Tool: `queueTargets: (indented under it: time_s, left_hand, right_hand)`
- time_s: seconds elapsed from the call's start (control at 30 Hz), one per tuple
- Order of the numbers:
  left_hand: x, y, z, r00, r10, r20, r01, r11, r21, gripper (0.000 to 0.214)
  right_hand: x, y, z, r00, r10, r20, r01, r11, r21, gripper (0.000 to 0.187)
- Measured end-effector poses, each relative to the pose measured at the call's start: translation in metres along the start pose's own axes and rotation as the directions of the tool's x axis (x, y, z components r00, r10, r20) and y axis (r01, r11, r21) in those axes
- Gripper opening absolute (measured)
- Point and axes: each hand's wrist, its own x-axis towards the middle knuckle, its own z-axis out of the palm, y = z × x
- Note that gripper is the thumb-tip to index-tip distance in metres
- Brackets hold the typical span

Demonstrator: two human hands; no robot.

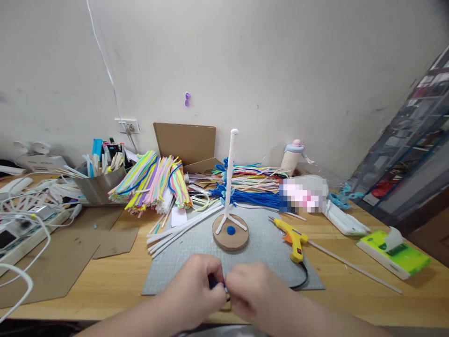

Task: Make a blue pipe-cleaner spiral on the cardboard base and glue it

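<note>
My left hand (196, 290) and my right hand (254, 292) are close together at the near edge of a grey cutting mat (266, 243). Both are curled, fingertips pinching a small blue piece (214, 282) between them; most of it is hidden. Just beyond stands a round cardboard base (230, 239) with an upright white pipe-cleaner stem (230, 173) and a blue ball (230, 230) on it. White pipe cleaners (182, 228) lie left of the base.
A yellow glue gun (293, 238) lies on the mat's right side, its cord near my right hand. Piles of coloured pipe cleaners (154, 183), a metal cup of pens (100, 185), cardboard sheets (52, 262), a green tissue pack (394, 252) and cables (21, 220) surround the mat.
</note>
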Motion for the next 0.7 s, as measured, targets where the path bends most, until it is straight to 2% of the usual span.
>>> queueTargets:
  time_s: [0.03, 0.07, 0.1, 0.13, 0.17, 0.2, 0.23, 0.27, 0.33, 0.37, 0.4, 0.47, 0.53, 0.6, 0.63, 0.7]
  left_hand:
    - [0.003, 0.0, 0.0, 0.981, -0.153, 0.117, 0.17, 0.973, -0.158, 0.01]
    - [0.005, -0.001, 0.001, 0.939, -0.254, 0.23, 0.313, 0.911, -0.27, 0.01]
    - [0.007, -0.001, 0.001, 0.903, -0.306, 0.301, 0.401, 0.851, -0.338, 0.009]
    - [0.007, -0.001, 0.0, 0.894, -0.321, 0.311, 0.426, 0.824, -0.373, 0.008]
    - [0.007, -0.001, 0.0, 0.912, -0.312, 0.266, 0.397, 0.837, -0.378, 0.006]
    - [0.005, 0.0, 0.0, 0.941, -0.279, 0.191, 0.33, 0.877, -0.349, 0.004]
    - [0.004, 0.001, -0.001, 0.967, -0.233, 0.108, 0.255, 0.924, -0.287, 0.003]
    - [0.002, 0.002, -0.001, 0.982, -0.184, 0.04, 0.189, 0.96, -0.207, 0.004]
    - [-0.002, 0.004, -0.002, 0.995, -0.093, -0.036, 0.091, 0.995, -0.044, 0.006]
    - [-0.003, 0.005, -0.002, 0.997, -0.051, -0.059, 0.052, 0.998, 0.021, 0.007]
    - [-0.004, 0.006, -0.002, 0.997, -0.012, -0.075, 0.017, 0.997, 0.069, 0.008]
    - [-0.006, 0.005, -0.002, 0.995, 0.05, -0.084, -0.038, 0.99, 0.133, 0.009]
    - [-0.006, 0.004, -0.001, 0.993, 0.09, -0.078, -0.076, 0.984, 0.163, 0.009]
    - [-0.007, 0.003, 0.001, 0.992, 0.102, -0.077, -0.087, 0.98, 0.177, 0.009]
    - [-0.006, 0.002, 0.002, 0.994, 0.079, -0.08, -0.065, 0.984, 0.165, 0.008]
    - [-0.004, 0.001, 0.005, 0.996, -0.037, -0.076, 0.042, 0.996, 0.072, 0.008]
  right_hand:
    - [-0.003, -0.001, 0.0, 0.99, -0.138, 0.014, 0.138, 0.974, -0.179, 0.006]
    - [-0.006, -0.002, -0.001, 0.976, -0.213, 0.039, 0.216, 0.935, -0.283, 0.007]
    - [-0.007, -0.003, -0.002, 0.977, -0.212, 0.038, 0.213, 0.928, -0.307, 0.008]
    - [-0.007, -0.003, -0.002, 0.99, -0.137, 0.012, 0.136, 0.959, -0.249, 0.01]
    - [-0.007, -0.004, -0.002, 1.0, -0.002, 0.001, 0.002, 0.994, -0.108, 0.011]
    - [-0.005, -0.004, -0.002, 0.987, 0.156, 0.039, -0.159, 0.983, 0.093, 0.012]
    - [-0.003, -0.004, -0.001, 0.948, 0.291, 0.129, -0.317, 0.897, 0.307, 0.013]
    - [-0.001, -0.004, -0.001, 0.893, 0.371, 0.254, -0.449, 0.749, 0.486, 0.014]
    - [0.002, -0.003, -0.002, 0.807, 0.39, 0.444, -0.586, 0.431, 0.686, 0.013]
    - [0.003, -0.003, -0.003, 0.789, 0.38, 0.482, -0.601, 0.32, 0.732, 0.012]
    - [0.004, -0.003, -0.005, 0.783, 0.377, 0.494, -0.6, 0.247, 0.761, 0.012]
    - [0.004, -0.003, -0.007, 0.781, 0.359, 0.511, -0.595, 0.181, 0.783, 0.013]
    - [0.005, -0.003, -0.006, 0.787, 0.349, 0.509, -0.59, 0.186, 0.786, 0.015]
    - [0.006, -0.002, -0.001, 0.81, 0.374, 0.451, -0.56, 0.27, 0.783, 0.017]
    - [0.006, 0.0, 0.002, 0.834, 0.39, 0.391, -0.528, 0.355, 0.771, 0.016]
    - [0.006, 0.004, 0.007, 0.899, 0.387, 0.205, -0.417, 0.612, 0.672, 0.01]
